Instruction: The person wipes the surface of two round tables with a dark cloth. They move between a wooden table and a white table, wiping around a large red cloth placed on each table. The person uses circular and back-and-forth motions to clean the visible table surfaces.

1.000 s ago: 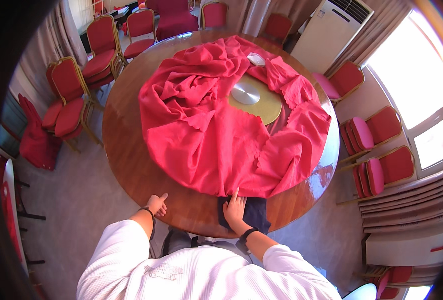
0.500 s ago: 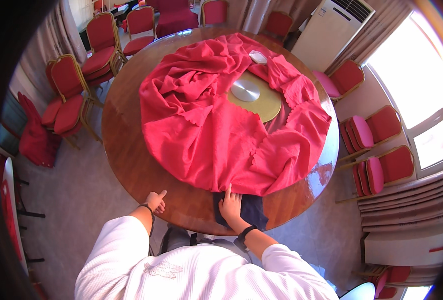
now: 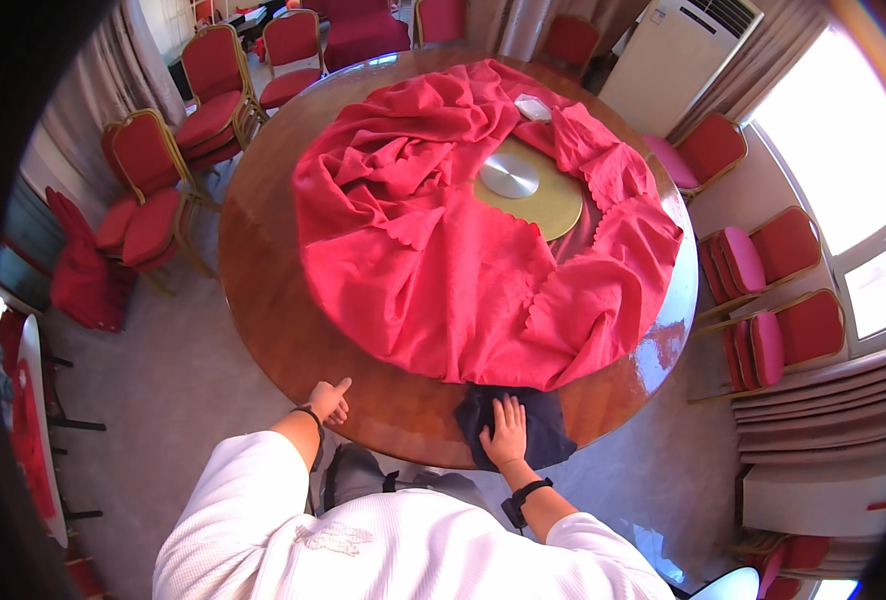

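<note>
A dark navy cloth lies on the near rim of the round wooden table, part of it hanging over the edge. My right hand rests flat on this cloth with its fingers stretched forward. Just beyond the fingertips is the lower border of a large red tablecloth, bunched in folds around the table's middle. My left hand is at the table's near left edge, thumb out and fingers loosely bent, with nothing seen in it.
A gold turntable with a silver disc shows through the gap in the red cloth. Near its far side lies a small whitish object. Red chairs stand around the table, some stacked. A white air conditioner is at the far right.
My right hand has moved right and slightly back from the red tablecloth's border onto the dark cloth, more of which now shows. My left hand stays at the table edge.
</note>
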The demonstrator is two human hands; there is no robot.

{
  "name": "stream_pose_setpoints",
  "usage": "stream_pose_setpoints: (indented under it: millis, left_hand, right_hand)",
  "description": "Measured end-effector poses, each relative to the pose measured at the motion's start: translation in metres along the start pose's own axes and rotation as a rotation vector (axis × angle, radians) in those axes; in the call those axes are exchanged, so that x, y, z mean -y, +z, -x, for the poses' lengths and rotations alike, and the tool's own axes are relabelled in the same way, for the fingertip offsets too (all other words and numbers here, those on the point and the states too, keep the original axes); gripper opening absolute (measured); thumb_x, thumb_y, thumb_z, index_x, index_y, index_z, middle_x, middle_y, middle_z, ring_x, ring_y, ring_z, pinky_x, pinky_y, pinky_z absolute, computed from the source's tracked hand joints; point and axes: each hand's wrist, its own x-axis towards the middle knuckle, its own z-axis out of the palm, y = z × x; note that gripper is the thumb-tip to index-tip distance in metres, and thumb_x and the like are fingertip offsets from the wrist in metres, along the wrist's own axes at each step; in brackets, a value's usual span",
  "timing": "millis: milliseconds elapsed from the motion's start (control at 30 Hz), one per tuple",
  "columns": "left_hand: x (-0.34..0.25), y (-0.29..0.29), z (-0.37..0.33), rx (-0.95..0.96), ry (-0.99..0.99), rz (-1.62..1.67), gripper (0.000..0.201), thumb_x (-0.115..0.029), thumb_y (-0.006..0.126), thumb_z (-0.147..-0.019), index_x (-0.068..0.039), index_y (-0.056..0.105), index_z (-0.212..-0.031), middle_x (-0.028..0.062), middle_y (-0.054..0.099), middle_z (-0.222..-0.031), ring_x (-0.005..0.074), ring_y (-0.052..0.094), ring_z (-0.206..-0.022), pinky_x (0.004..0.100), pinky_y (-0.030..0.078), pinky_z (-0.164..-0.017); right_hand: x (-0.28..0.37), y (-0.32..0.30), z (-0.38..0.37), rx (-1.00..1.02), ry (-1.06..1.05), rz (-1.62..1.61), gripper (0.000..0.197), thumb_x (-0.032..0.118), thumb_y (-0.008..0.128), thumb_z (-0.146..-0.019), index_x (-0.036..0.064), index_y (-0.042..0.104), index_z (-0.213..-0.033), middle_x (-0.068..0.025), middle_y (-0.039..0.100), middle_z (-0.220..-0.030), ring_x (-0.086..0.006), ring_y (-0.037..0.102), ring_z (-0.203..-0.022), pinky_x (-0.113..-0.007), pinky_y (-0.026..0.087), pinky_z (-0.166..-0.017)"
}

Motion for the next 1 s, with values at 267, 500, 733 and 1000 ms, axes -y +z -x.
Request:
stream_pose_setpoints:
  millis: [267, 500, 733, 1000]
  left_hand:
    - [-0.006, 0.005, 0.000, 0.020, -0.005, -0.021, 0.073, -0.062, 0.049, -0.100, 0.002, 0.069, -0.070, 0.0146, 0.070, -0.064, 0.0244, 0.067, -0.050, 0.0353, 0.055, -0.047]
    - [-0.014, 0.007, 0.007, 0.035, 0.012, -0.025, 0.073, -0.061, 0.048, -0.100, 0.002, 0.069, -0.070, 0.0153, 0.071, -0.065, 0.0250, 0.069, -0.051, 0.0347, 0.056, -0.047]
    - [0.000, 0.003, -0.005, 0.030, 0.020, -0.035, 0.074, -0.064, 0.048, -0.100, 0.001, 0.068, -0.070, 0.0153, 0.071, -0.065, 0.0253, 0.068, -0.051, 0.0356, 0.055, -0.047]
    - [0.001, 0.001, -0.008, 0.007, 0.014, 0.000, 0.073, -0.064, 0.049, -0.099, 0.002, 0.065, -0.070, 0.0162, 0.069, -0.063, 0.0259, 0.065, -0.047, 0.0365, 0.052, -0.044]
  right_hand:
    - [0.053, 0.052, -0.051, 0.130, 0.001, 0.168, 0.066, 0.036, 0.061, -0.083, -0.0044, 0.055, -0.134, -0.0328, 0.046, -0.143, -0.0502, 0.037, -0.139, -0.059, 0.021, -0.121]
    - [0.100, 0.080, -0.077, 0.082, -0.033, 0.100, 0.050, 0.036, 0.061, -0.084, -0.0067, 0.067, -0.108, -0.0332, 0.053, -0.124, -0.0521, 0.045, -0.125, -0.063, 0.027, -0.115]
    - [0.086, 0.043, -0.041, 0.195, -0.222, 0.005, 0.065, 0.035, 0.066, -0.082, 0.0006, 0.055, -0.136, -0.0287, 0.039, -0.153, -0.0448, 0.032, -0.146, -0.055, 0.023, -0.122]
    - [-0.036, -0.009, 0.013, -0.054, 0.293, 0.248, 0.070, 0.032, 0.062, -0.085, 0.0057, 0.047, -0.148, -0.0228, 0.038, -0.157, -0.0405, 0.033, -0.147, -0.053, 0.022, -0.122]
